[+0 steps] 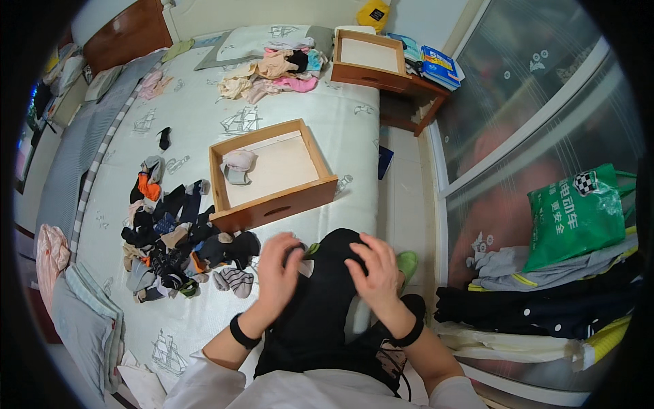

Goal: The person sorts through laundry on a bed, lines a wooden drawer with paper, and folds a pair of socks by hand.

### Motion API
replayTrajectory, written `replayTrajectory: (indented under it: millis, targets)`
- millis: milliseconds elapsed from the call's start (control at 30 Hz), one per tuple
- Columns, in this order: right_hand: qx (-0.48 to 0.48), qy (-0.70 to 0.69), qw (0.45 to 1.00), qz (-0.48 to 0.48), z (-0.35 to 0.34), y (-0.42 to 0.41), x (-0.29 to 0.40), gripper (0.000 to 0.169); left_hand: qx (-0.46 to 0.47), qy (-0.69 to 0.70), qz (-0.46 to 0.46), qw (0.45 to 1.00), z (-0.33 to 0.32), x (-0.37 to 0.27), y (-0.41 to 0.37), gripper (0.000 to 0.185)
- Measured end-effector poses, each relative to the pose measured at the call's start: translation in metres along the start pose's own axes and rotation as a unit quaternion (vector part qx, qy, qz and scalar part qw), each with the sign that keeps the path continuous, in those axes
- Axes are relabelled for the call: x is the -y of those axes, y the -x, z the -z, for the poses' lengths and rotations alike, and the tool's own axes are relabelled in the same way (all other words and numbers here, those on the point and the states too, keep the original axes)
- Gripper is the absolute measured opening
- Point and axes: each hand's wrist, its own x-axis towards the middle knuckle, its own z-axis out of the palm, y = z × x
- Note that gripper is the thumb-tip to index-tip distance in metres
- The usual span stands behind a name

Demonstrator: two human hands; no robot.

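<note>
My left hand (280, 271) hovers over my lap with its fingers curled; something dark lies behind its fingertips, and I cannot tell whether it holds it. A small green and white piece of cloth (308, 263) lies on my black trousers beside that hand. My right hand (373, 266) is empty above my other thigh, fingers apart. Just beyond my knees a wooden drawer (271, 209) rests on the bed, holding a rolled pink and grey garment (239, 162) at its left. Left of the drawer is a heap of mixed socks (168, 235), with a striped grey sock (236, 282) at its near edge.
Light-coloured underwear (276, 74) is piled near the pillow (245, 43). A second drawer (368, 53) sits on the nightstand (431, 94) by some books (439, 66). Folded clothes (516, 307) and a green bag (577, 220) are stacked at right by sliding glass doors (516, 122).
</note>
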Motion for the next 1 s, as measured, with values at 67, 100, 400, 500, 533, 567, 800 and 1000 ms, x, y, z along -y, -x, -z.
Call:
replayTrajectory:
  millis: [67,100,400,500,533,567,800,1000]
  targets:
    - [0.011,-0.011,0.995,0.1,-0.004,0.0,0.016,0.038,0.092,0.02,-0.068,0.993,-0.009,-0.016,0.02,0.038]
    - [0.044,-0.01,0.989,0.142,-0.018,0.011,0.015,0.038,0.137,0.051,-0.104,0.984,-0.026,-0.004,0.032,0.045]
    - [0.193,0.027,0.973,0.121,-0.041,0.015,0.008,0.039,0.223,0.08,-0.085,0.968,-0.014,0.018,0.043,0.049]
    - [0.214,0.039,0.968,0.122,-0.035,0.013,0.012,0.038,0.14,0.278,0.304,0.9,-0.006,0.07,0.05,0.04]
    - [0.214,0.041,0.969,0.119,-0.036,0.012,0.013,0.037,0.133,0.149,0.281,0.939,-0.002,0.086,0.05,0.041]
    - [0.213,0.042,0.969,0.116,-0.036,0.011,0.013,0.036,0.124,0.018,0.253,0.959,0.001,0.101,0.049,0.043]
    - [0.227,0.03,0.968,0.101,-0.039,0.011,0.014,0.033,0.278,-0.386,-0.09,0.875,-0.024,0.137,0.083,0.076]
    - [0.206,0.038,0.97,0.122,-0.037,0.009,0.016,0.033,0.049,0.229,0.406,0.883,0.003,0.137,0.032,0.034]
